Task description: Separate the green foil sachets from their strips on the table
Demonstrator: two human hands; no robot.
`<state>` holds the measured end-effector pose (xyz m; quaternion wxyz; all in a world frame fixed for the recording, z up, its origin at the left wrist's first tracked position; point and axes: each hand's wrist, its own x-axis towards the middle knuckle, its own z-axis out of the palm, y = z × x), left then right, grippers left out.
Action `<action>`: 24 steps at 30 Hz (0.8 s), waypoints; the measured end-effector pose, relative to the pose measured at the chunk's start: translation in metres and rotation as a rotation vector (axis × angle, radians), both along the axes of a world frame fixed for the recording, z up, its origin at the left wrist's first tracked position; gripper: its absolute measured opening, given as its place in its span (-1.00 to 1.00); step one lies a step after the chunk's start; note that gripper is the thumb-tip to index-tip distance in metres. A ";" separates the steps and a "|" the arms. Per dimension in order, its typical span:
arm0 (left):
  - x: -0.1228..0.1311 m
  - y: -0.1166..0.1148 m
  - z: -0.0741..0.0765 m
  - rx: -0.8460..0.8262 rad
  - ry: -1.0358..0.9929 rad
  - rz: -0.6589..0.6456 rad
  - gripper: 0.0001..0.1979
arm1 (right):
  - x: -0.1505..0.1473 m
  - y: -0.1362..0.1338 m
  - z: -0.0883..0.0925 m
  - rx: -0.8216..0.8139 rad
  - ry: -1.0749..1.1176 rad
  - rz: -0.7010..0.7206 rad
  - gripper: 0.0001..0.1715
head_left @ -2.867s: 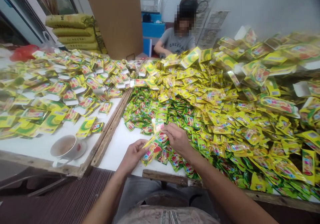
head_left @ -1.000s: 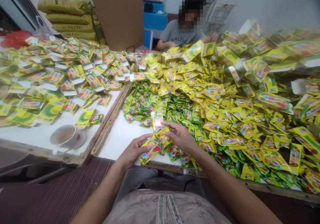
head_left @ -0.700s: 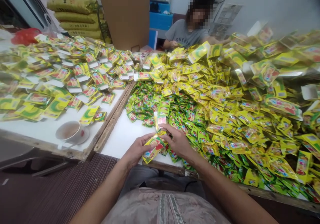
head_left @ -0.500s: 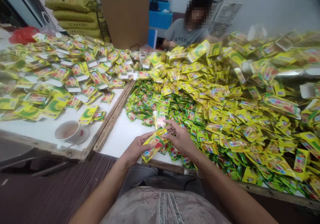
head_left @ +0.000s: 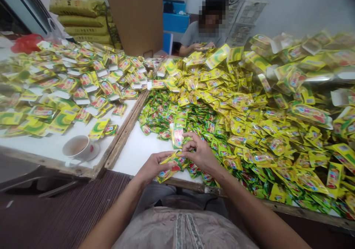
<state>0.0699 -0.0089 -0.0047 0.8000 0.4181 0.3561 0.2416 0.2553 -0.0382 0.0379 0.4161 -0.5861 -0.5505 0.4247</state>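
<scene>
Low over the near table edge, my left hand (head_left: pixel 149 168) is closed around a small yellow-and-green carton (head_left: pixel 167 173) with red fruit printed on it. The carton lies tilted, its far end pointing up to the right. At that end the thumb and a finger of my right hand (head_left: pixel 202 153) pinch the carton's edge; the other fingers are curled above it. Just beyond my fingers another small carton with a white end flap (head_left: pixel 176 136) lies on the table. Green sachets (head_left: pixel 194 121) are heaped behind and to the right of my hands.
Yellow sachets (head_left: pixel 244 104) and cartons pile up on the right. On the left table many cartons (head_left: pixel 66 84) lie spread, with a cup of brown liquid (head_left: pixel 79 148) near its front edge. A wooden strip (head_left: pixel 126 132) divides the tables. A co-worker (head_left: pixel 191 38) sits opposite.
My right hand has shifted slightly at the carton's upper end, its fingers curling more. The left hand keeps its hold. Across the table, the co-worker's hands have come together around a small yellow item.
</scene>
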 end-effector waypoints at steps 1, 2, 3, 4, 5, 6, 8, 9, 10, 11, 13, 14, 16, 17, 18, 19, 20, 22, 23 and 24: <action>0.001 -0.001 -0.001 -0.012 0.000 0.012 -0.50 | 0.000 -0.001 0.001 0.009 -0.013 -0.004 -0.44; 0.003 -0.002 -0.001 -0.023 -0.003 0.030 -0.50 | 0.000 -0.003 0.001 0.020 -0.028 -0.014 -0.46; 0.004 -0.003 -0.002 -0.033 -0.008 0.051 -0.51 | 0.000 -0.004 0.002 0.030 -0.044 -0.024 -0.47; 0.005 -0.003 -0.002 -0.041 -0.014 0.071 -0.52 | 0.000 -0.005 0.002 0.041 -0.064 -0.035 -0.48; 0.006 -0.004 -0.002 -0.047 -0.020 0.087 -0.53 | 0.000 -0.006 0.001 0.050 -0.090 -0.043 -0.48; 0.007 -0.004 -0.002 -0.049 -0.027 0.097 -0.53 | 0.001 -0.007 0.001 0.059 -0.120 -0.049 -0.47; 0.007 -0.004 -0.002 -0.035 -0.036 0.111 -0.53 | 0.001 -0.009 -0.001 0.087 -0.179 -0.064 -0.47; 0.007 -0.003 -0.002 -0.017 -0.035 0.119 -0.54 | 0.000 -0.010 -0.002 0.101 -0.204 -0.074 -0.47; 0.007 -0.003 -0.002 0.009 -0.029 0.127 -0.55 | 0.000 -0.011 -0.003 0.111 -0.224 -0.084 -0.49; 0.007 -0.002 -0.003 0.041 -0.021 0.135 -0.56 | -0.001 -0.012 -0.005 0.118 -0.237 -0.093 -0.51; 0.006 -0.001 -0.003 0.101 -0.001 0.142 -0.57 | -0.003 -0.014 -0.006 0.118 -0.247 -0.107 -0.55; 0.005 -0.001 -0.003 0.121 0.008 0.139 -0.57 | -0.005 -0.015 -0.006 0.102 -0.238 -0.106 -0.56; 0.005 0.000 -0.003 0.141 0.019 0.132 -0.57 | -0.006 -0.015 -0.005 0.045 -0.188 -0.089 -0.56; 0.006 0.000 -0.003 0.145 0.020 0.133 -0.57 | -0.007 -0.014 -0.004 0.017 -0.158 -0.077 -0.55; 0.007 0.000 -0.002 0.146 0.014 0.140 -0.57 | -0.007 -0.013 -0.003 0.003 -0.134 -0.069 -0.54; 0.009 0.001 -0.001 0.142 0.001 0.154 -0.57 | -0.008 -0.012 -0.003 0.018 -0.125 -0.078 -0.53; 0.011 0.001 0.001 0.132 -0.015 0.170 -0.56 | -0.008 -0.010 -0.002 0.061 -0.137 -0.106 -0.53; 0.013 0.002 0.003 0.099 -0.044 0.195 -0.56 | -0.008 -0.007 -0.002 0.180 -0.199 -0.181 -0.51; 0.014 0.002 0.005 0.082 -0.051 0.203 -0.55 | -0.008 -0.005 -0.002 0.225 -0.228 -0.208 -0.51; 0.014 0.003 0.006 0.069 -0.055 0.208 -0.55 | -0.008 -0.004 -0.002 0.249 -0.247 -0.217 -0.50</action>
